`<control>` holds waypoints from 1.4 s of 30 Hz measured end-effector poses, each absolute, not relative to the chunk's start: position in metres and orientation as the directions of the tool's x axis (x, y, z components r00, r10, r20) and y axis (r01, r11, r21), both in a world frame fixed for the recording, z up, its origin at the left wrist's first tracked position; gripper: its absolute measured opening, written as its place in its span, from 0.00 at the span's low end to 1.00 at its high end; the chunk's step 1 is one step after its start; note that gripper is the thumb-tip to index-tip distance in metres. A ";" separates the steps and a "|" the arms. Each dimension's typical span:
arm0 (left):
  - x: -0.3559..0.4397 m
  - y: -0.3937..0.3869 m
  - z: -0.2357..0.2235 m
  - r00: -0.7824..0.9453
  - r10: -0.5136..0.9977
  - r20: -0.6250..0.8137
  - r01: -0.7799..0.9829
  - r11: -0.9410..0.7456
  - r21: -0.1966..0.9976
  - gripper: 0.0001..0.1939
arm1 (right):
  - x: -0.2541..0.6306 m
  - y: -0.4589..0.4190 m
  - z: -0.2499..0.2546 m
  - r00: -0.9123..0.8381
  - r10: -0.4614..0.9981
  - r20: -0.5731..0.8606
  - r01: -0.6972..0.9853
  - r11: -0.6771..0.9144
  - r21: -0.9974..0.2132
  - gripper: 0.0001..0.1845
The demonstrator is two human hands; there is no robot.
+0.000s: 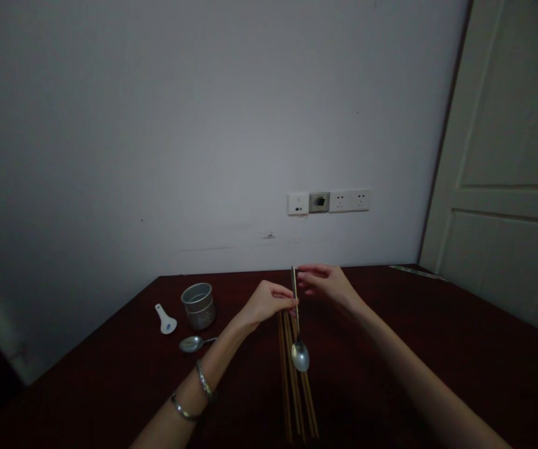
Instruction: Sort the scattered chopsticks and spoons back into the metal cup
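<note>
My left hand (273,300) pinches a metal spoon (299,357) partway along its handle. The spoon hangs upright, bowl down, above several wooden chopsticks (292,386) that lie side by side on the dark red table. My right hand (321,280) is at the top of the handle with its fingers stretched out and slightly apart; whether a fingertip touches the metal I cannot tell. A second metal spoon (191,344) lies to the left, the end of its handle hidden behind my left forearm.
A grey metal cup (198,307) stands at the back left, with a white ceramic spoon (166,323) lying beside it. Behind the table (381,349) is a wall with sockets (349,200). A pale door (507,187) is on the right, and a thin strip (416,272) lies near the back right edge.
</note>
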State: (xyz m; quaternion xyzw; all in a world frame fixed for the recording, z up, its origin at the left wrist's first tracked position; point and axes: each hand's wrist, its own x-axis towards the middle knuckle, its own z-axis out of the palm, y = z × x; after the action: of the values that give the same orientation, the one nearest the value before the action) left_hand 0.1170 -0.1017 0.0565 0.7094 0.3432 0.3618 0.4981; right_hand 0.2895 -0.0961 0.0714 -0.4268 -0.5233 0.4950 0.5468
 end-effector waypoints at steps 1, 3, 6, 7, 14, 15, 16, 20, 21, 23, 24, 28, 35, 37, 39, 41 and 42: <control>0.119 -0.101 0.054 0.513 0.844 0.157 0.130 -0.257 0.958 0.10 | 0.290 -0.095 0.069 -0.038 0.990 0.136 -0.099 0.132 -0.986 0.13; 0.122 -0.100 0.050 0.529 0.839 0.128 0.134 -0.232 0.963 0.11 | 0.291 -0.093 0.063 -0.058 0.991 0.121 -0.100 0.115 -0.988 0.12; 0.125 -0.098 0.043 0.545 0.833 0.095 0.140 -0.202 0.969 0.12 | 0.294 -0.090 0.057 -0.114 0.985 0.129 -0.069 0.122 -0.990 0.12; 0.125 -0.097 0.041 0.550 0.831 0.089 0.140 -0.196 0.971 0.12 | 0.294 -0.089 0.055 -0.128 0.983 0.134 -0.054 0.128 -0.990 0.12; 0.130 -0.094 0.026 0.560 0.824 0.086 0.122 -0.184 0.975 0.12 | 0.294 -0.084 0.045 -0.146 0.987 0.061 0.011 0.063 -0.998 0.10; 0.131 -0.094 0.024 0.557 0.826 0.088 0.117 -0.184 0.976 0.11 | 0.293 -0.083 0.044 -0.142 0.988 0.054 0.007 0.055 -0.998 0.09; 0.132 -0.094 0.022 0.555 0.827 0.092 0.111 -0.183 0.977 0.11 | 0.292 -0.081 0.041 -0.138 0.989 0.048 0.000 0.049 -0.999 0.08; 0.133 -0.089 0.016 0.576 0.812 0.093 0.083 -0.171 0.982 0.12 | 0.293 -0.076 0.031 -0.110 0.994 0.024 -0.030 0.021 -0.999 0.04; 0.132 -0.087 0.015 0.584 0.807 0.088 0.080 -0.165 0.983 0.13 | 0.293 -0.074 0.029 -0.104 0.995 0.008 -0.035 0.004 -0.999 0.04; 0.128 -0.081 0.013 0.572 0.817 0.067 0.089 -0.143 0.986 0.15 | 0.295 -0.072 0.023 -0.095 0.995 -0.036 -0.036 -0.039 -0.999 0.04; 0.125 -0.077 0.011 0.548 0.835 0.054 0.093 -0.125 0.988 0.15 | 0.295 -0.071 0.020 -0.089 0.994 -0.060 -0.031 -0.063 -0.998 0.03; 0.110 -0.059 -0.001 0.403 0.915 0.002 0.050 -0.024 0.998 0.15 | 0.300 -0.066 0.005 -0.052 0.988 -0.143 -0.011 -0.144 -0.990 0.03; 0.094 -0.040 -0.028 0.200 0.978 -0.055 0.043 0.047 0.998 0.11 | 0.304 -0.058 -0.019 -0.045 0.976 -0.213 -0.029 -0.214 -0.976 0.03; 0.093 -0.040 -0.032 0.169 0.984 -0.064 0.062 0.054 0.997 0.10 | 0.303 -0.057 -0.024 -0.052 0.972 -0.229 -0.019 -0.230 -0.973 0.03; 0.093 -0.040 -0.036 0.153 0.986 -0.070 0.071 0.060 0.996 0.10 | 0.302 -0.055 -0.028 -0.064 0.970 -0.236 -0.012 -0.237 -0.971 0.04; 0.092 -0.039 -0.041 0.144 0.986 -0.079 0.080 0.068 0.995 0.10 | 0.302 -0.053 -0.033 -0.071 0.968 -0.243 0.001 -0.243 -0.970 0.04; 0.092 -0.038 -0.043 0.139 0.987 -0.082 0.084 0.071 0.994 0.10 | 0.302 -0.052 -0.036 -0.072 0.967 -0.246 0.008 -0.246 -0.969 0.04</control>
State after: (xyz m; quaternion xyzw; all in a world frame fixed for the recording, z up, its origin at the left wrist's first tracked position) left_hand 0.0922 -0.0382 -0.0427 0.5342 0.5013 0.4232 0.5331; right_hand 0.3020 -0.0519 -0.0358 -0.5393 -0.4516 0.5762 0.4162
